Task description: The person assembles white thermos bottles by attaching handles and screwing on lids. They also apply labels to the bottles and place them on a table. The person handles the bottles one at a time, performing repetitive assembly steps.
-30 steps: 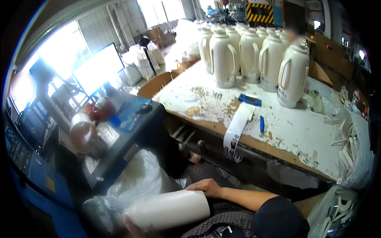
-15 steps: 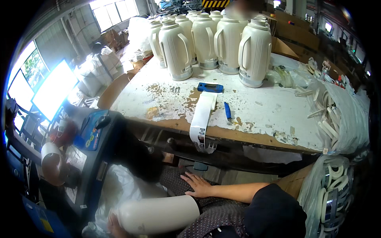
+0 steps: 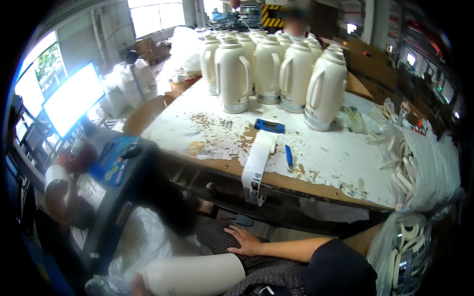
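Note:
A smooth white cylindrical flask body (image 3: 192, 275) lies on its side across my lap, its wide end to the right. My left hand (image 3: 139, 286) holds it at the far left end; only part of the hand shows, and it is blurred. My right hand (image 3: 245, 241) lies flat on my patterned trouser leg (image 3: 213, 236), fingers spread, with nothing in it. Beneath the flask body is a crumpled clear plastic bag (image 3: 140, 241).
Several cream vacuum flasks with handles (image 3: 232, 79) stand on the worn white table (image 3: 326, 153). Nearer lie a blue tool (image 3: 269, 126), a label strip (image 3: 257, 163) and a blue cutter (image 3: 289, 157). Bags of handles (image 3: 407, 172) sit right; a screen (image 3: 74, 101) glows left.
My view has tilted up a little, so the table and flasks sit lower in the picture. Both hands and the flask body stay nearly where they were.

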Demonstrator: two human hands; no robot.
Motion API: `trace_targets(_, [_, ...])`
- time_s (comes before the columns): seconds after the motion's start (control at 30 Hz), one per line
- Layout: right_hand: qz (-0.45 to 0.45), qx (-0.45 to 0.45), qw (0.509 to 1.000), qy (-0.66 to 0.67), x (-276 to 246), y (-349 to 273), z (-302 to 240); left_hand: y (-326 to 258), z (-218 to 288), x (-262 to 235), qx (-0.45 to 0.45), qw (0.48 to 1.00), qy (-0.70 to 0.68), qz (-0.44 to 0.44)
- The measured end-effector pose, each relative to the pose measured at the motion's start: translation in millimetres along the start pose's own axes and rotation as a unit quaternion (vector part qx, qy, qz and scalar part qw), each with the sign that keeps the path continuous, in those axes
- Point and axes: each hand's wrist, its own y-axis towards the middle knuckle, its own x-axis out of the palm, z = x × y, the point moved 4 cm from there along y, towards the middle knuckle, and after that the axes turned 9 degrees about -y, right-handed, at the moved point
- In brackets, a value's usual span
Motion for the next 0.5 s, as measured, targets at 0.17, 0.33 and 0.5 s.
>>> trace_targets(0.17, [-0.016,-0.01,1.0,-0.012,-1.6,0.6,6.7,-4.5,4.1,13.7,0.044,0.997,0.046,0.047])
trace_targets(0.33, [-0.029,-0.007,0.999,-0.04,-0.8,6.5,3.0,5.0,-13.3,2.0,0.083,0.996,-0.023,0.003])
trace_targets(0.5, [-0.013,-0.007,1.0,-0.016,-0.7,7.4,3.4,7.3,-25.6,-11.7,0.054,0.998,-0.036,0.025])
